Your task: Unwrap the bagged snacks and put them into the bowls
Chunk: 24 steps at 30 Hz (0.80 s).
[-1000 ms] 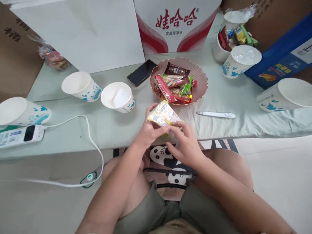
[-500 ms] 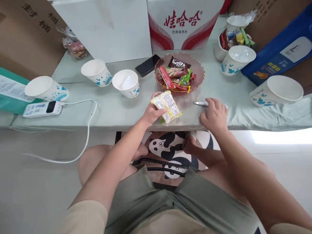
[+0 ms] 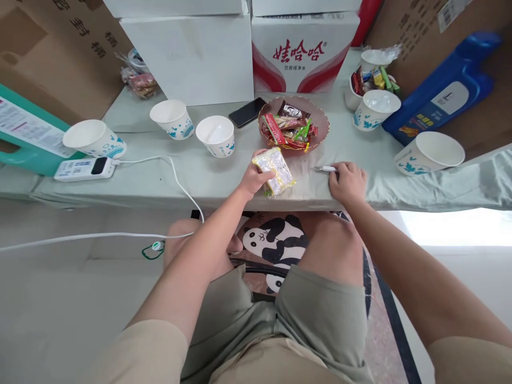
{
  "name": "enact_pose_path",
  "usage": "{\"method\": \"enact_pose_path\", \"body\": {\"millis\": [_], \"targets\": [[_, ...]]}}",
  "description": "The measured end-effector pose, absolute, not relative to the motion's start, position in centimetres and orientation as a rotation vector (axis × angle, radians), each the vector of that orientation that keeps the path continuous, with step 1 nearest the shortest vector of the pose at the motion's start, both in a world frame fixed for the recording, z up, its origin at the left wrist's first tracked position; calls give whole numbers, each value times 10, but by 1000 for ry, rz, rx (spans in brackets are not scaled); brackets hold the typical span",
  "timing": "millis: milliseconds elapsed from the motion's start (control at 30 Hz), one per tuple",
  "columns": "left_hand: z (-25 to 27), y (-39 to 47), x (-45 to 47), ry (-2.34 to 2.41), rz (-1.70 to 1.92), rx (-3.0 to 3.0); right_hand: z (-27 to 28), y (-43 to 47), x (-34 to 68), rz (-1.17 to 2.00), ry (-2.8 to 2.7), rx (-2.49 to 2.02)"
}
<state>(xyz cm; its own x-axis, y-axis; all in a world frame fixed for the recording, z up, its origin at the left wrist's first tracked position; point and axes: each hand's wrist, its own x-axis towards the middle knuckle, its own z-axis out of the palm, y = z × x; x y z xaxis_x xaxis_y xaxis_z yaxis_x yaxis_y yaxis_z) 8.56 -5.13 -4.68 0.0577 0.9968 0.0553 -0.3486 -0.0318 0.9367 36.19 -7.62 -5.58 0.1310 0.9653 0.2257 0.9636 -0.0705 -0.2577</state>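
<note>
My left hand [image 3: 254,179] is closed around a yellow and white packet [image 3: 276,170] in clear, shiny wrap, its thumb lying across the front. The packet is tilted just above the table's front edge, below the snack bowl. To the right, my right hand [image 3: 349,182] lies low on the cloth with its fingers curled over a slim white tool [image 3: 326,168]. The tool's silvery tip points left toward the packet; most of its handle is under my fingers. A pink glass bowl [image 3: 322,133] with a gold rim holds several wrapped snacks, close behind the packet.
Paper cups stand at left [image 3: 219,140] and right [image 3: 431,153]. A black phone [image 3: 247,112] lies beside the bowl. White cartons [image 3: 188,58] stand at the back. A blue jug [image 3: 440,93] is at right; a white power strip [image 3: 84,168] and cable at left.
The camera view has shifted, showing more of the boxes and blue jug. My legs have moved beneath the table. Both hands keep their holds, nearly in place.
</note>
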Motion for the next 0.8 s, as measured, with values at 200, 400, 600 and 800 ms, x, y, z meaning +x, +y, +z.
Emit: {"method": "enact_pose_path", "body": {"millis": [200, 400, 600, 800], "targets": [[-55, -47, 86, 968, 1227, 1165, -60, -77, 362, -20, -1833, -2050], [-62, -45, 87, 987, 1190, 1278, -63, -78, 362, -51, -1803, -2010], [-72, -44, 82, 956, 1200, 1389, -66, -78, 361, -102, -1787, -1994], [-74, -47, 82, 959, 1206, 1444, -65, -79, 360, -120, -1767, -2020]]}}
